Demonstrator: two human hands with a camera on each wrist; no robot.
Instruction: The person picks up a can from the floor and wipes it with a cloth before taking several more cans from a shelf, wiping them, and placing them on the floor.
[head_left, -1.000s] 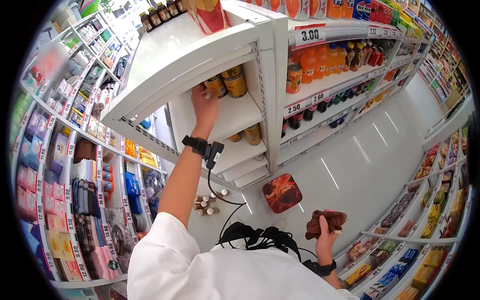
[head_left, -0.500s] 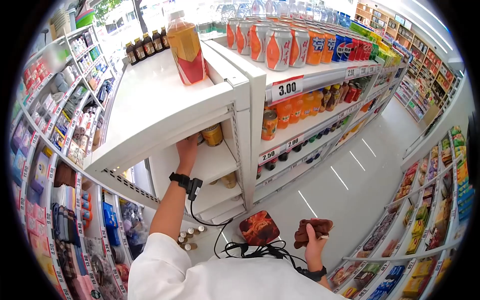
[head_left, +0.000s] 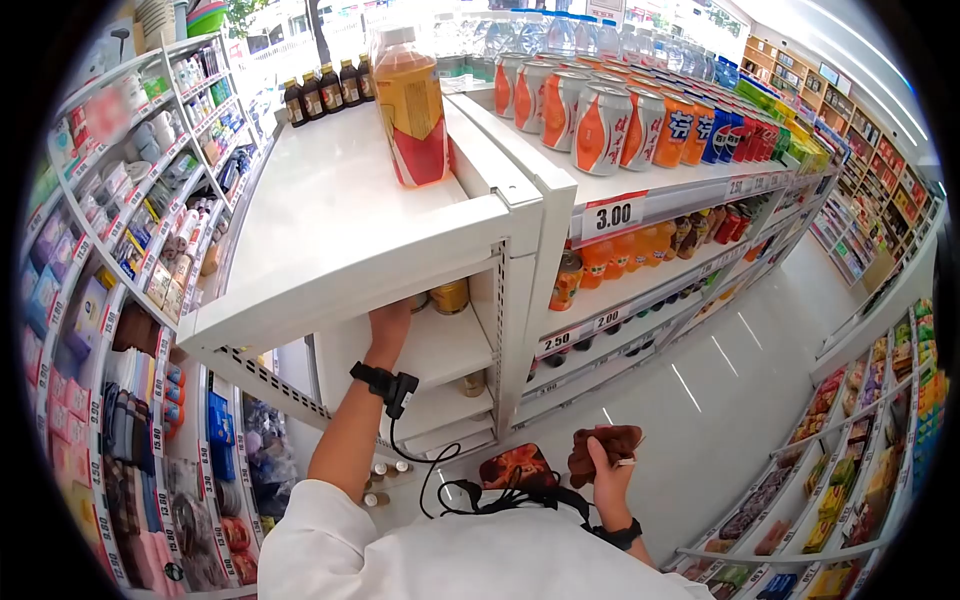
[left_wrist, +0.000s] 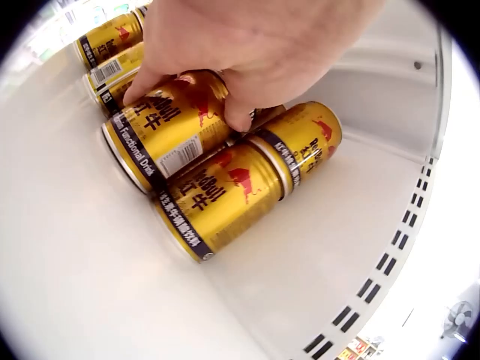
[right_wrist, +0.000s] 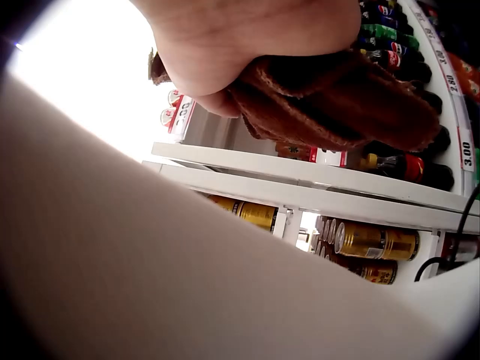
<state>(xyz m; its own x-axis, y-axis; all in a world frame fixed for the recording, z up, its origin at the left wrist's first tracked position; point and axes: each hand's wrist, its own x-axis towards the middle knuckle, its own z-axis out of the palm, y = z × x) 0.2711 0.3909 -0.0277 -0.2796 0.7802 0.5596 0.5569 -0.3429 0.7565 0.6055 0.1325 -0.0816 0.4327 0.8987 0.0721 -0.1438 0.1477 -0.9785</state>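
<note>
My left hand (head_left: 390, 325) reaches inside the white shelf unit, partly hidden under its top panel. In the left wrist view its thumb and a finger grip a gold Red Bull can (left_wrist: 172, 135) from both sides. Right beside that one stands another Red Bull can (left_wrist: 225, 199), with one more can (left_wrist: 311, 139) behind it. More gold cans (left_wrist: 112, 37) stand on the other side of the hand. My right hand (head_left: 610, 485), out over the aisle, holds a bunched brown cloth (head_left: 595, 452), whose folds hang below the palm in the right wrist view.
A large bottle with amber contents (head_left: 410, 110) and several small dark bottles (head_left: 330, 90) stand on the unit's top (head_left: 300, 220). Drink cans (head_left: 602, 130) line the shelf to the right. On the floor are a red patterned stool (head_left: 518, 466) and small pale-topped items (head_left: 380, 470).
The head view has tilted up, bringing the bottle and the drink cans into sight. My left hand shows less beneath the top panel than before. My right hand keeps hold of the cloth.
</note>
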